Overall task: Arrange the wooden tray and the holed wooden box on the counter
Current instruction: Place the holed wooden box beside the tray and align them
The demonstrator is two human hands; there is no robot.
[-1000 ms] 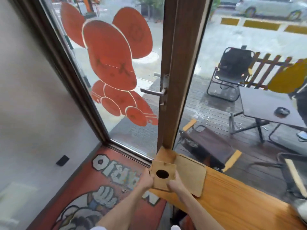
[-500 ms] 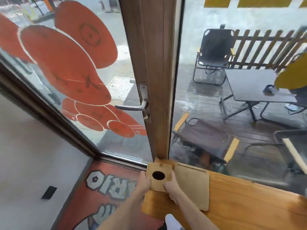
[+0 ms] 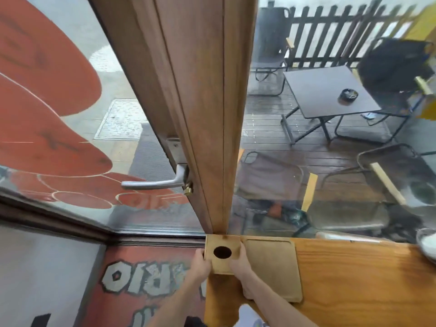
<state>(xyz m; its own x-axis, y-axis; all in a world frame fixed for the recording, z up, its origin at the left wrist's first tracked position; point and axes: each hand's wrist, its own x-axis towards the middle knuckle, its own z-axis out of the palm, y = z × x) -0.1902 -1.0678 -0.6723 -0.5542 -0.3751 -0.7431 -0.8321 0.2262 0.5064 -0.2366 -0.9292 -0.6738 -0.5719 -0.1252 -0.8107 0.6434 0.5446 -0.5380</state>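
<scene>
A pale square wooden box [image 3: 223, 244] with a round dark hole in its top sits at the far left corner of the wooden counter [image 3: 354, 284], against the door post. My left hand [image 3: 199, 267] grips its left side and my right hand [image 3: 239, 263] grips its right side. The flat wooden tray [image 3: 273, 267], rectangular with rounded corners and a shallow rim, lies on the counter touching the box's right side. My right wrist covers part of the tray's left edge.
A wooden door post [image 3: 207, 138] with a metal lever handle [image 3: 153, 184] rises right behind the box. Glass panes run along the counter's far edge. A white bowl [image 3: 427, 244] shows at the counter's right end. A red floor mat [image 3: 141, 279] lies below left.
The box has moved forward and sits squarer against the door post, its side now lined up with the tray. My head has come closer and lower, so the view is tighter.
</scene>
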